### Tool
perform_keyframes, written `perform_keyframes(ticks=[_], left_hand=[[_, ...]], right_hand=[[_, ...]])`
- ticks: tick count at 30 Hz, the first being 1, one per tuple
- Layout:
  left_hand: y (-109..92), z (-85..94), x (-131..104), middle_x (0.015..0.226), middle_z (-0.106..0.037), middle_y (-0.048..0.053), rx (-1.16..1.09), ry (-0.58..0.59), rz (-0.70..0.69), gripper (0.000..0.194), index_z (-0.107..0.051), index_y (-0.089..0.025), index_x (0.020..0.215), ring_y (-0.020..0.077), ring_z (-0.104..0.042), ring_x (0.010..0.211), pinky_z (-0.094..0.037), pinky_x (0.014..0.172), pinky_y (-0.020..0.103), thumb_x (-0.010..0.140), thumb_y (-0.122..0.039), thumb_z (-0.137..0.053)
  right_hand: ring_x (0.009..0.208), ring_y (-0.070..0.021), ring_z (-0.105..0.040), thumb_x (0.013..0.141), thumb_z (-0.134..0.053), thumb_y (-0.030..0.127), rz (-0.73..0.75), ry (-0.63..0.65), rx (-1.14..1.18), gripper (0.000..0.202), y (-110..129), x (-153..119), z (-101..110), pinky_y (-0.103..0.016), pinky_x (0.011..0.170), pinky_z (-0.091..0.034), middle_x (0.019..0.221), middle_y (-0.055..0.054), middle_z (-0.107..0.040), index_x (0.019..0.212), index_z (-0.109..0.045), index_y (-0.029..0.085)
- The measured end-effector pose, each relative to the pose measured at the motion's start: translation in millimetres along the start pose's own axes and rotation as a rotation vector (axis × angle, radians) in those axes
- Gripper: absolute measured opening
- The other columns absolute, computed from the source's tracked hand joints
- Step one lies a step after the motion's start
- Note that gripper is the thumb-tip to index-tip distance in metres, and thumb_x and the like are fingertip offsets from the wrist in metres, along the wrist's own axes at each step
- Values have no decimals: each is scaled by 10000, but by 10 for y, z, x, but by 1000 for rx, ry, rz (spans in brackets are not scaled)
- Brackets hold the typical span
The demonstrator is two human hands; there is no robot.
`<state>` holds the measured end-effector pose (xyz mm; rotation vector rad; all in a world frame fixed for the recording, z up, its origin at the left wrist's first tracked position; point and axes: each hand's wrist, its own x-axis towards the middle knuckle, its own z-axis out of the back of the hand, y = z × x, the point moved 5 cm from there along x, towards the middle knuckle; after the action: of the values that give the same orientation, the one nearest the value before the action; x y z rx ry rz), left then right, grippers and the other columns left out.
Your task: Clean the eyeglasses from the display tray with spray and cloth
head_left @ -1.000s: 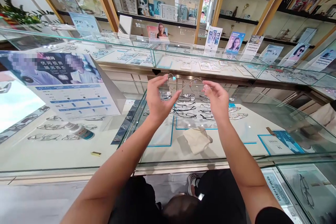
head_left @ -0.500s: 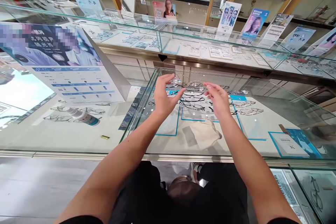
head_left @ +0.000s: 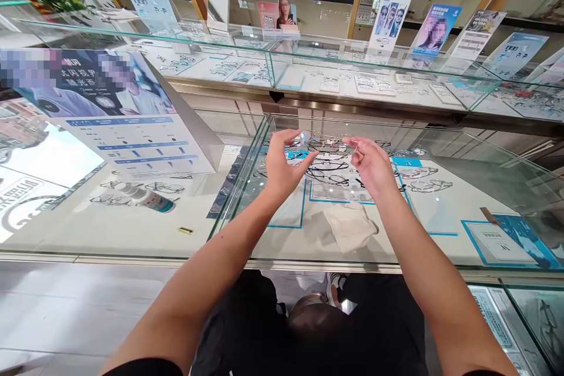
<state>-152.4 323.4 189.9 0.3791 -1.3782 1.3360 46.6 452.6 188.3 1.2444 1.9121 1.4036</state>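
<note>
Thin-rimmed eyeglasses [head_left: 328, 143] are held up over the glass counter, spanning the gap between my hands. My left hand [head_left: 284, 167] has its curled forefinger at the left lens, while its thumb stands apart below; the exact grip is partly hidden. At the other end, my right hand [head_left: 372, 167] pinches the frame between thumb and fingertips. Dark-rimmed eyeglasses [head_left: 328, 176] lie in rows behind and below my hands, inside the case. Nearer to me, a crumpled beige cloth [head_left: 351, 228] rests on the glass top between my forearms.
A large folded leaflet stand [head_left: 141, 135] is on the left counter. In front of it lies a spray bottle [head_left: 152, 198] on its side, with a small gold-coloured piece [head_left: 185, 230] nearby. Across the aisle runs another glass display case [head_left: 308, 67]. A blue-edged card [head_left: 497, 244] is at right.
The view has shifted slightly, so most things appear a little further right. Both hands stay raised around the eyeglasses, and the right hand has turned a little.
</note>
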Motion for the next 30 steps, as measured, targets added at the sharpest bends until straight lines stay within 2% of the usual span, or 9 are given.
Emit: perform_keyframes(ticks=[4, 12, 15, 17, 19, 22, 25, 27, 30], left_hand=[[4, -8, 1, 1281, -690, 131, -22, 0, -4, 546, -623, -226, 1353, 275, -683, 1213, -621, 953, 423, 940, -527, -814], [15, -15, -2, 1273, -689, 131, -36, 0, -4, 548, -630, -220, 1344, 271, -685, 1196, -616, 925, 407, 933, -530, -819], [12, -7, 5, 1288, -689, 136, -28, 1, 4, 553, -625, -220, 1349, 279, -684, 1216, -618, 917, 406, 935, -535, -813], [-6, 0, 13, 1293, -697, 139, -2, 6, -18, 550, -622, -221, 1353, 288, -686, 1229, -614, 910, 411, 938, -528, -812], [-49, 8, 16, 1291, -715, 140, 14, 9, -87, 549, -622, -224, 1351, 295, -694, 1228, -609, 908, 417, 927, -502, -833], [-133, 2, 2, 1306, -735, 141, 42, 25, -221, 570, -609, -234, 1364, 304, -711, 1234, -602, 972, 445, 906, -453, -868], [-190, -29, -26, 1331, -740, 141, 83, 73, -308, 579, -597, -249, 1380, 309, -727, 1251, -590, 1027, 464, 901, -418, -877], [-195, -50, -39, 1332, -743, 139, 99, 112, -317, 563, -606, -256, 1371, 315, -730, 1264, -588, 1028, 464, 902, -417, -873], [-164, -71, -37, 1324, -748, 133, 119, 168, -267, 536, -630, -263, 1349, 325, -725, 1282, -579, 1042, 475, 903, -448, -863]], right_hand=[[635, -103, -472, 803, -823, 396, 15, 29, 36, 159, -1, 10, -12, -281, 596, -429, 1114, -32, -847, 910, -840, 280], [634, -114, -482, 817, -796, 409, -14, 66, 45, 172, -15, 2, -29, -304, 640, -470, 1122, -29, -839, 932, -800, 281], [667, -134, -538, 836, -775, 426, -6, 73, -17, 205, -13, 17, -1, -329, 681, -497, 1147, -30, -831, 990, -769, 292], [752, -163, -616, 872, -730, 421, 21, 70, -108, 214, 18, 20, 27, -347, 730, -517, 1156, -37, -825, 1042, -757, 294], [892, -200, -681, 914, -678, 408, 108, 56, -249, 211, 100, 4, 46, -374, 811, -536, 1181, -41, -815, 1077, -753, 297], [1106, -253, -690, 944, -677, 387, 348, 55, -552, 198, 278, -73, 6, -439, 971, -528, 1254, -46, -788, 1103, -760, 302], [1222, -292, -666, 947, -719, 340, 543, 131, -820, 131, 358, -158, -98, -500, 1090, -473, 1265, -63, -774, 1053, -776, 289], [1212, -297, -668, 963, -714, 308, 581, 180, -909, 72, 341, -177, -136, -520, 1117, -443, 1236, -65, -780, 972, -777, 276], [1177, -292, -665, 996, -693, 297, 545, 232, -954, 122, 283, -162, -143, -526, 1120, -423, 1227, -54, -787, 908, -772, 270]])
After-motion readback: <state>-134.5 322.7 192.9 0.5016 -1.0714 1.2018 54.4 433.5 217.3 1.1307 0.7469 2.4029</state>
